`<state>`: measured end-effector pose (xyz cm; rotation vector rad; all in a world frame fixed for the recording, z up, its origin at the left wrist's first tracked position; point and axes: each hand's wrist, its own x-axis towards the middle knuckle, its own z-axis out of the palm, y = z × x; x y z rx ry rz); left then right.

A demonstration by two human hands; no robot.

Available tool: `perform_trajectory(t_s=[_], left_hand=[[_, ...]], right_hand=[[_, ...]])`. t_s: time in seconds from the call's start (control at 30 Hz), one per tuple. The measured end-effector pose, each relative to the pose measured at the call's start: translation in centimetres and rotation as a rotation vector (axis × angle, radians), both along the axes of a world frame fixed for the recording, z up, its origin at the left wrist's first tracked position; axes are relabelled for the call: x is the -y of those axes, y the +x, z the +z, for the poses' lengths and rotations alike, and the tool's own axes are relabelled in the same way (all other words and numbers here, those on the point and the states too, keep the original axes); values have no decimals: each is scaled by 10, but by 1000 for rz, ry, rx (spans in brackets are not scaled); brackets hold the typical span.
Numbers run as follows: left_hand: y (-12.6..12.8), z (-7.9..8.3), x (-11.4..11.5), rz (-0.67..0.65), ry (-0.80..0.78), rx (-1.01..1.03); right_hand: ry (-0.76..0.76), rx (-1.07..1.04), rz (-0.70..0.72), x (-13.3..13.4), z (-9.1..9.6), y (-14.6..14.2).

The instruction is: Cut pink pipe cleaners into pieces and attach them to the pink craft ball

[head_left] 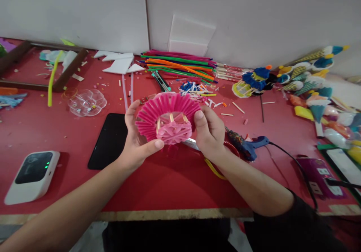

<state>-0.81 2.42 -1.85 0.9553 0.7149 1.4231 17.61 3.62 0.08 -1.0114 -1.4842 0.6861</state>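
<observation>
Between my two hands, above the red table (169,192), is a pink craft piece (175,133) with a fan of fuzzy pipe-cleaner strips, short wooden sticks and a round lighter-pink end. My left hand (138,141) grips its left side, thumb at the lower edge and fingers behind. My right hand (210,132) pinches the right side of the fan, thumb in front. Below the piece, partly hidden by my right hand, lie scissors (192,143) with a red handle. A black phone (108,141) is beside my left hand, and a blue hot glue gun (251,147) right of my right hand.
Coloured pipe cleaners (180,66) lie along the back wall, near a utility knife (161,81) and scattered scraps. A blue figure (256,79) stands at the back right. A white device (32,177) sits front left; a purple power strip (321,177) lies at right.
</observation>
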Motion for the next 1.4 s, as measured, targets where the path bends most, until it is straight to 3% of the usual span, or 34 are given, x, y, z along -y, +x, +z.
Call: perform_trajectory(t_s=[0.3,0.53,0.7,0.83,1.1,1.4], left_hand=[[2,2,-4,-34,-52,-57],[4,4,-7,46,-124,84],[5,6,-5,49,-145,65],[3,6,-2,-26,-115,-11],[0,4,-1,-40,-118,-50],[-1,7,-3,-28,-107,-54]], right_hand=[[-119,-125,-12,-5,-4,-3],[-148,-154,154,-1,-2,-3],[-79,-280,61,-5,-4,-4],[-73,-173,16,-6,-4,-4],[-17,-8,-14,-3,1,-3],[-51,-137,50,-4,-5,-4]])
